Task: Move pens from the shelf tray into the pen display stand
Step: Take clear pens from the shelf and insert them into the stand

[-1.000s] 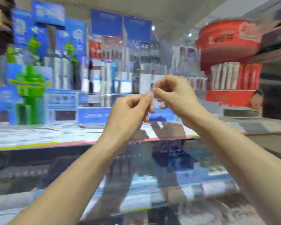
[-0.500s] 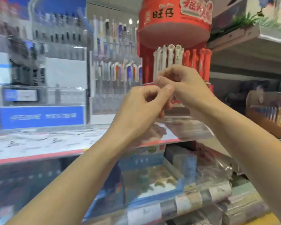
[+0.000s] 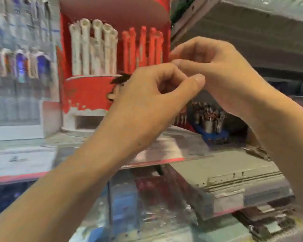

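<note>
Your left hand (image 3: 152, 100) and right hand (image 3: 215, 74) meet fingertip to fingertip before the round red cardboard pen display stand (image 3: 87, 91), at ten o'clock from them. White plastic pens (image 3: 93, 48) stand in it, red plastic pens (image 3: 142, 48) at their three o'clock.

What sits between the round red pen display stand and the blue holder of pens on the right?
In the head view, the left hand fills that stretch, hiding part of the round red pen display stand; the blue holder shows behind the hands.

Glossy red plastic display stand (image 3: 87, 91), smooth white plastic pens (image 3: 93, 48), shiny metal cups (image 3: 208, 125)
</note>
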Available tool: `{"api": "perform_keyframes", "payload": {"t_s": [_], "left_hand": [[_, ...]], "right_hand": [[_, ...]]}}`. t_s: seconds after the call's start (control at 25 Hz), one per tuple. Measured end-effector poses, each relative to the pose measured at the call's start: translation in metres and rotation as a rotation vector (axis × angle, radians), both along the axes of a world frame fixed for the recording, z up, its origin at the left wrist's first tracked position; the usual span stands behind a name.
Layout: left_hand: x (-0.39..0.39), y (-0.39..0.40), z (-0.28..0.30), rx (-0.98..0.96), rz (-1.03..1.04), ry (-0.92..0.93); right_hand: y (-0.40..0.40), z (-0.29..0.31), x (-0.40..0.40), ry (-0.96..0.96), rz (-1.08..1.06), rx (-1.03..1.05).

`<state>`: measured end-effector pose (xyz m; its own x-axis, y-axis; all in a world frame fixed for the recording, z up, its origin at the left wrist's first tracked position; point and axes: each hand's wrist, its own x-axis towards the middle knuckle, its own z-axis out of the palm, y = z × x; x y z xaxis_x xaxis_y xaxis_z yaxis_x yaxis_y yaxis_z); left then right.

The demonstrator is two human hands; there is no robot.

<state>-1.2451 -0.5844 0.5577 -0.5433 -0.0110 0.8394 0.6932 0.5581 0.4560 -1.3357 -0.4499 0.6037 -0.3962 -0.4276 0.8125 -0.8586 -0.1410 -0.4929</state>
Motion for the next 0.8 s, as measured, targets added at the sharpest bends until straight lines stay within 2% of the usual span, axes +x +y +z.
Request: {"api": "perform_keyframes", "payload": {"t_s": [0.2, 0.32, 0.52, 0.64, 0.8], "left_hand": [[-0.068, 0.101, -0.02, 0.103, 0.124, 0.001], [-0.118, 0.15, -0.032, 0.126, 0.198, -0.191], [-0.193, 0.177, -0.055, 0.138, 0.32, -0.625], [-0.221, 0.179, -0.07, 0.145, 0.368, -0.722], [-0.246, 0.19, -0.078, 0.172, 0.383, -0.788]], "right_hand": [[0.074, -0.035, -0.114, -0.115, -0.047, 0.281], [0.101, -0.06, -0.182, -0.167, -0.215, 0.555], [0.154, -0.07, -0.265, -0.135, -0.422, 0.841], [0.182, -0.075, -0.295, -0.143, -0.49, 1.055], [0.201, -0.087, -0.319, -0.006, -0.616, 1.265]]}}
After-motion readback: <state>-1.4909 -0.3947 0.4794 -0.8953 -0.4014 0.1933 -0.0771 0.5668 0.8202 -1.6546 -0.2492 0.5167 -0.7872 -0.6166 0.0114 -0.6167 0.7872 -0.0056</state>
